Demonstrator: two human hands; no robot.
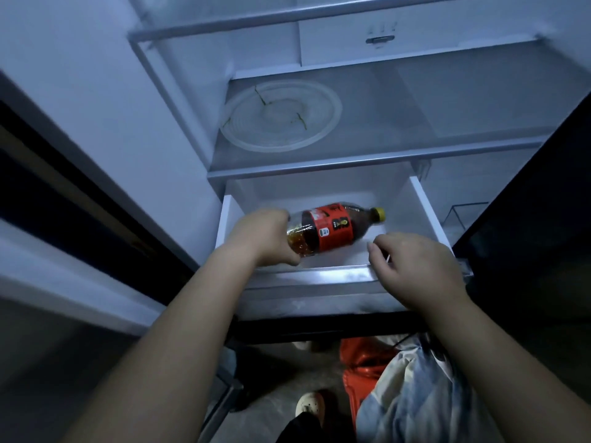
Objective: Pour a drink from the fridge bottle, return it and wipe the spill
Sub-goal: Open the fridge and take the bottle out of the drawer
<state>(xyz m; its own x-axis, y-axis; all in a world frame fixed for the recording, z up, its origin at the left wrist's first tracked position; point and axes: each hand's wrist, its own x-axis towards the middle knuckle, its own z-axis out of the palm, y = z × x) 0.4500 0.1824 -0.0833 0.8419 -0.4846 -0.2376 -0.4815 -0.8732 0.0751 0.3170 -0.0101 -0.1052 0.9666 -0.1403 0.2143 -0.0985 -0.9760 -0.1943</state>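
so the left hand (265, 238) is gripping the base of the bottle (339, 228) lying sideways in the fridge drawer (335, 274) — looking sloshy and probably slick, so mid-label's the safer grab — right hand (415, 270) is hovering empty, loosely curled, over the drawer's front

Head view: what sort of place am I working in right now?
Probably a home kitchen, at an open fridge: a white pulled-out drawer, a glass shelf bearing a round clear plate, and a red-labelled, yellow-capped plastic bottle gripped by the left hand.

Dim, bluish light; edges bend; bottle (332, 228) slightly blurred.
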